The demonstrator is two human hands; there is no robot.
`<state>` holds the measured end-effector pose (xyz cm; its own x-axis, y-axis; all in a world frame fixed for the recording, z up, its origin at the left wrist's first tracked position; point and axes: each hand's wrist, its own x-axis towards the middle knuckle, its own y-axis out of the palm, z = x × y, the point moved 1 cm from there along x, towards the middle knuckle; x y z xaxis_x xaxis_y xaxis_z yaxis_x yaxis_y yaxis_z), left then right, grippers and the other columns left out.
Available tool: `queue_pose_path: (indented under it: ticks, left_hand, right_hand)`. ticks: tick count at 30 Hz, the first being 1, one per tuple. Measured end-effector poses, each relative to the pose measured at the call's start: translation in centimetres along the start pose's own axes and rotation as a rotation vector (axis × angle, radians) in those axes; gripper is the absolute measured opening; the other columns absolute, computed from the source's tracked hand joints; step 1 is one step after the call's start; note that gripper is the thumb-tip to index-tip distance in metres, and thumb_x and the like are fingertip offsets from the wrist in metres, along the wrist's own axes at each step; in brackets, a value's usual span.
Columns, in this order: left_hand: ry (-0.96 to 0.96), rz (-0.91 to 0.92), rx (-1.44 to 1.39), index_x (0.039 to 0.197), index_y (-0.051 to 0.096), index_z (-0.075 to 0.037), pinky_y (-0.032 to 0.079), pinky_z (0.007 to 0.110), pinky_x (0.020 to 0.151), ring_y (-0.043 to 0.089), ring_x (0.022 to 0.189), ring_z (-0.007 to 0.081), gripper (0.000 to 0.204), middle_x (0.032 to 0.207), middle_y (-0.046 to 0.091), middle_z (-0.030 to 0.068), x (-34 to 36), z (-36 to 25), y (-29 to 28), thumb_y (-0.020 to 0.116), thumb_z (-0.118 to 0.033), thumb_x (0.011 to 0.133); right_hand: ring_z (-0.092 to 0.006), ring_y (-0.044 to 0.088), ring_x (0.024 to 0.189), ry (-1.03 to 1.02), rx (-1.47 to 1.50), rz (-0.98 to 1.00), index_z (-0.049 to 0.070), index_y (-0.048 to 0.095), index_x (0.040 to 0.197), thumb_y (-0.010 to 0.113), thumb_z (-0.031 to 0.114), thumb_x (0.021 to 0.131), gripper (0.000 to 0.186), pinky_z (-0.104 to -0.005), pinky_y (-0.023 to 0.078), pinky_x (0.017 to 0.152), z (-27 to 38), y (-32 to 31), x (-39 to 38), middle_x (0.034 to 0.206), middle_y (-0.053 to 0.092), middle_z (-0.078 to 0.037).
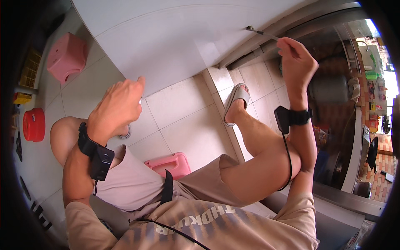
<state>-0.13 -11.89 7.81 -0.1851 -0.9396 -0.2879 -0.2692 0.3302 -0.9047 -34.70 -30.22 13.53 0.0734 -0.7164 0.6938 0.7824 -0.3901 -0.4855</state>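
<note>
My right hand (298, 62) is raised at the upper right, its fingers closed on the end of a slim tool (266, 34). The tool has a thin light shaft and a small dark head, which points left and lies close to a pale panel (154, 50); whether it touches cannot be made out. My left hand (118, 106) is closed in front of the panel's lower left part, with the thumb side pointing up. A small white bit shows at its fingers, but what it grips is hidden. Black bands with small boxes sit on both my wrists.
A pink stool (68, 56) and a red round tub (34, 125) stand at left, near a yellow crate (31, 68). Another pink stool (183, 162) is beneath me. A raised sill (218, 81) crosses the tiled floor. At right, beyond a metal frame, are a grey cylinder (329, 88) and kitchen items.
</note>
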Motion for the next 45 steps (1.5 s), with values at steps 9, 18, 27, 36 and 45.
queue_pose_path:
  ticks: [9,18,27,36,45]
  left_hand:
    - [-0.034,-0.430,-0.346,0.152,0.046,-0.011,0.051,0.041,0.074,0.061,0.075,0.0282,0.072,0.088,0.062,0.0130,-0.6,0.6,-1.2,0.062,0.000,0.082]
    - [0.070,-0.519,-0.193,0.148,0.050,-0.009,0.050,0.040,0.072,0.061,0.074,0.0284,0.068,0.087,0.063,0.0129,-0.2,1.2,0.3,0.062,0.000,0.082]
    - [0.261,-0.591,-0.369,0.118,0.069,-0.003,0.050,0.031,0.063,0.061,0.073,0.0194,0.035,0.089,0.065,0.0092,-0.4,1.6,-2.8,0.067,0.002,0.083]
    - [0.429,-1.125,-0.492,0.111,0.068,0.010,0.054,0.025,0.068,0.065,0.081,0.0160,0.023,0.103,0.070,0.0147,-2.2,1.9,-3.9,0.069,0.013,0.088]
    - [0.253,-1.227,-0.567,0.113,0.063,0.011,0.055,0.027,0.059,0.061,0.073,0.0197,0.026,0.105,0.066,0.0220,-3.7,2.3,-5.1,0.064,0.010,0.086]
  right_hand:
    - [-0.0110,0.071,0.072,-0.363,0.026,0.179,-0.003,0.077,0.096,0.077,-0.005,0.086,0.011,-0.0217,0.056,0.065,3.9,1.2,-1.3,0.084,0.077,-0.009]
    - [-0.0126,0.073,0.073,-0.453,0.010,0.221,-0.004,0.077,0.097,0.075,-0.009,0.087,0.011,-0.0225,0.059,0.067,6.0,0.5,-1.1,0.084,0.077,-0.010]
    - [-0.0240,0.077,0.083,-0.361,0.100,0.152,-0.011,0.072,0.104,0.074,-0.011,0.087,0.017,-0.0270,0.063,0.069,13.1,-3.4,-0.6,0.099,0.076,-0.023]
    - [-0.0214,0.074,0.067,-0.188,0.053,0.565,-0.007,0.072,0.097,0.084,-0.008,0.074,0.025,-0.0277,0.058,0.059,17.7,-4.4,-8.3,0.081,0.074,-0.020]
    - [-0.0182,0.075,0.076,1.204,0.852,0.052,-0.003,0.071,0.107,0.073,0.003,0.094,0.014,-0.0243,0.058,0.060,19.2,4.6,-18.0,0.093,0.075,-0.012]
